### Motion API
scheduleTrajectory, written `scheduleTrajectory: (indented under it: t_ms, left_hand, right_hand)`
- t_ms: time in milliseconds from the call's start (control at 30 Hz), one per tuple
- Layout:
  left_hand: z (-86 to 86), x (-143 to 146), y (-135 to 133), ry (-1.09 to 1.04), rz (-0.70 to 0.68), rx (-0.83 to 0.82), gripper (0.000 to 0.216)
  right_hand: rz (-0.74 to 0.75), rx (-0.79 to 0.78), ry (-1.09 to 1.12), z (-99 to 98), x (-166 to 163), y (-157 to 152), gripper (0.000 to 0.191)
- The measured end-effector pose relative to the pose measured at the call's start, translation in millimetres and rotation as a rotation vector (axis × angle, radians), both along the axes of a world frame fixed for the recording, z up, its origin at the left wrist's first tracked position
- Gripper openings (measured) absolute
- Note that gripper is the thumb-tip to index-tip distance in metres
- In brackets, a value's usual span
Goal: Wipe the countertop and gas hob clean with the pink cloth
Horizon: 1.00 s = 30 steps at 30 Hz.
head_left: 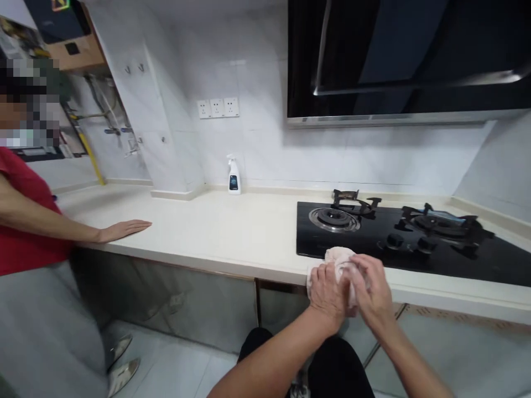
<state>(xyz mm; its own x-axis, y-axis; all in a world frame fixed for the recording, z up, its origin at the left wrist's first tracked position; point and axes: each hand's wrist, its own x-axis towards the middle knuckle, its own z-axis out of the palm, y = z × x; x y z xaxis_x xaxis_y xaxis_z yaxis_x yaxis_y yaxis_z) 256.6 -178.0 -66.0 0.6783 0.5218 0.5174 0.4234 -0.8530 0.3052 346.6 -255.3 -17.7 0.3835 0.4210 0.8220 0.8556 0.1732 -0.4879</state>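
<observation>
A crumpled white cloth is bunched between my hands at the counter's front edge, just before the gas hob. My left hand is closed around its left side. On the other side, my right hand has its fingers bent against the cloth, pressing it from the right. Part of the cloth is hidden behind my fingers. Beyond my hands lies the black gas hob, with its left burner bare and a pan support sitting off it toward the back.
A white spray bottle stands upright against the wall on the pale countertop. A range hood hangs above the hob. At the left, another person's hand rests flat on the counter. Cabinet doors are below.
</observation>
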Motion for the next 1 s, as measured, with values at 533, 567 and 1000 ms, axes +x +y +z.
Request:
scheduleTrajectory:
  t_ms: [533,567,1000]
  left_hand:
    - [76.0,-137,144,-0.121,0.122,0.021,0.027]
    - [76.7,-133,147,-0.127,0.128,0.013,0.028]
    - [88.2,-132,147,0.134,0.224,-0.006,0.048]
  right_hand:
    - [-0.252,-0.235,-0.381,-20.0,-74,58,0.062]
    - [-0.23,-0.281,-0.414,-14.0,-85,67,0.07]
    - [-0.256,-0.258,-0.592,-26.4,11,10,0.051]
